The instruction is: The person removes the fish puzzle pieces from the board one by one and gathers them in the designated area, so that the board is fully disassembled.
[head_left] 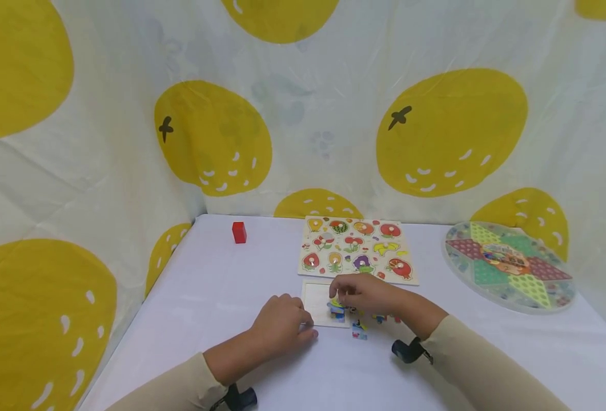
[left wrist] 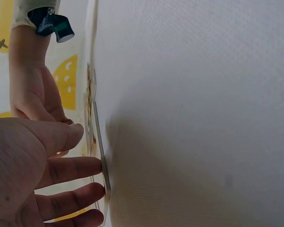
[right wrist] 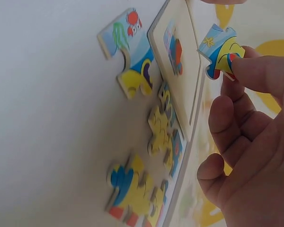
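A jigsaw piece (right wrist: 222, 52), blue and yellow with a starfish print, is pinched between the thumb and index finger of my right hand (head_left: 366, 292). It is held over the small wooden puzzle tray (head_left: 313, 299). In the right wrist view a coloured piece (right wrist: 173, 49) sits inside the tray. Beside the tray lie a loose piece with a red crab (right wrist: 132, 52) and several more yellow and blue pieces (right wrist: 158, 130). My left hand (head_left: 284, 326) is at the tray's near left side, its extended fingertips (left wrist: 95, 190) right at the tray's edge.
Behind the tray lies a fruit peg puzzle board (head_left: 354, 260). A red block (head_left: 239, 232) stands at the back left. On the right is a round Chinese checkers board (head_left: 505, 265). A curtain with yellow fruit prints (head_left: 323, 137) hangs close behind the white table (head_left: 205, 285).
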Demonstrator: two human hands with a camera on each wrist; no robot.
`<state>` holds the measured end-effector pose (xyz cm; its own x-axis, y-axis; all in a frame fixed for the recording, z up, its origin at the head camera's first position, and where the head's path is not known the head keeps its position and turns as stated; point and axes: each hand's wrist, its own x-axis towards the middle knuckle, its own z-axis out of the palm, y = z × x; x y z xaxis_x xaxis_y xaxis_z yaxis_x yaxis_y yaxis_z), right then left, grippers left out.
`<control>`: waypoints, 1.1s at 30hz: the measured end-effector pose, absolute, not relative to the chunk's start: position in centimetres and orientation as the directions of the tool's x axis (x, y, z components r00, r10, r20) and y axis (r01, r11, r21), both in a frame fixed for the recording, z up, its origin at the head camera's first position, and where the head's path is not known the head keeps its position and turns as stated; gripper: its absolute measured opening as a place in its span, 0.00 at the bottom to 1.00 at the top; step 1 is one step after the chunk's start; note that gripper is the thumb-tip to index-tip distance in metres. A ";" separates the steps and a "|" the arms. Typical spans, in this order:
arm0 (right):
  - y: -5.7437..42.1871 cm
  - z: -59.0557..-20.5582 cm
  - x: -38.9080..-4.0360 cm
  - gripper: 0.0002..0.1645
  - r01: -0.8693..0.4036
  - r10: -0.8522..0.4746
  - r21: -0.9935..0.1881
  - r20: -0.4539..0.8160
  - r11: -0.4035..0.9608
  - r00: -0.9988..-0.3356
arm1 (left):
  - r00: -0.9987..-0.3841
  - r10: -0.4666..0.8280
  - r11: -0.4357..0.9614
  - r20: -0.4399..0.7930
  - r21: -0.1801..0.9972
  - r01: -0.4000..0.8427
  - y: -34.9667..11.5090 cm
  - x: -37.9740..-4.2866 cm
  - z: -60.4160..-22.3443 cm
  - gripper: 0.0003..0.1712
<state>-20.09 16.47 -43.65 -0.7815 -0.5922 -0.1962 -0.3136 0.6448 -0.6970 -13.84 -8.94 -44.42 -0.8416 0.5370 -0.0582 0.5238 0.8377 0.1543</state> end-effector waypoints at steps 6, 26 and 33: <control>17.3 -43.3 -19.9 0.09 -0.273 -0.576 -0.699 -0.239 0.661 -0.782 | -0.844 0.534 0.838 -0.048 0.162 0.521 -8.9 -13.8 -44.4 0.17; 22.1 -43.2 -17.6 0.09 -0.195 -0.521 -0.678 -0.316 0.709 -0.793 | -0.844 0.534 0.836 -0.044 0.176 0.520 -8.9 -13.9 -44.5 0.16; 23.0 -43.5 -16.9 0.10 -0.188 -0.527 -0.700 -0.305 0.689 -0.793 | -0.846 0.532 0.838 -0.044 0.174 0.518 -8.9 -13.9 -44.5 0.15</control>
